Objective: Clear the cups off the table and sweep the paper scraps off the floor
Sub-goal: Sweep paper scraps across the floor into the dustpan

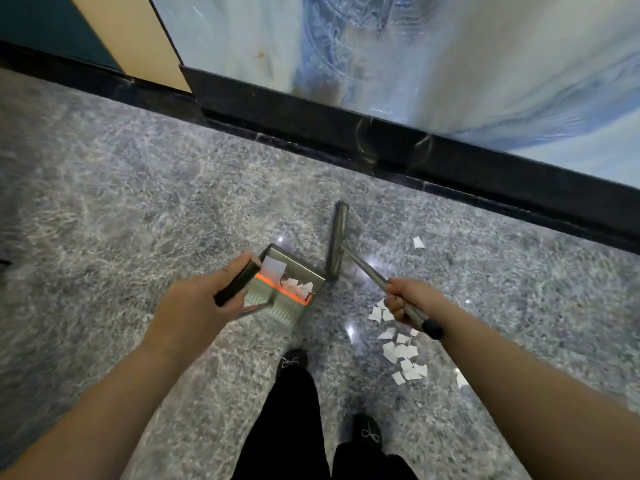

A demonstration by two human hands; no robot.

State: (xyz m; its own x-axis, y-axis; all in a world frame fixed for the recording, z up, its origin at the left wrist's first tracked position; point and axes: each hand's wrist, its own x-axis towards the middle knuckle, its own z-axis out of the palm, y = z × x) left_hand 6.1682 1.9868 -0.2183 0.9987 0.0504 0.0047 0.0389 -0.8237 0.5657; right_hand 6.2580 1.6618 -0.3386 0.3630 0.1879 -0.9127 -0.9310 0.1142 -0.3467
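My left hand [202,299] grips the black handle of a metal dustpan [294,268] with an orange strip; several white paper scraps lie inside it. My right hand [407,299] grips the metal pole of a broom [337,237], whose narrow head stands on the floor just right of the dustpan. A cluster of white paper scraps [403,355] lies on the speckled grey floor below my right hand. One lone scrap [418,242] lies farther out, right of the broom head. No cups are in view.
A black skirting ledge [381,140] runs diagonally across the top, under a blue-white patterned wall panel [415,57]. My black-trousered legs and dark shoes [292,362] stand at the bottom centre. Speckled floor stretches to the left.
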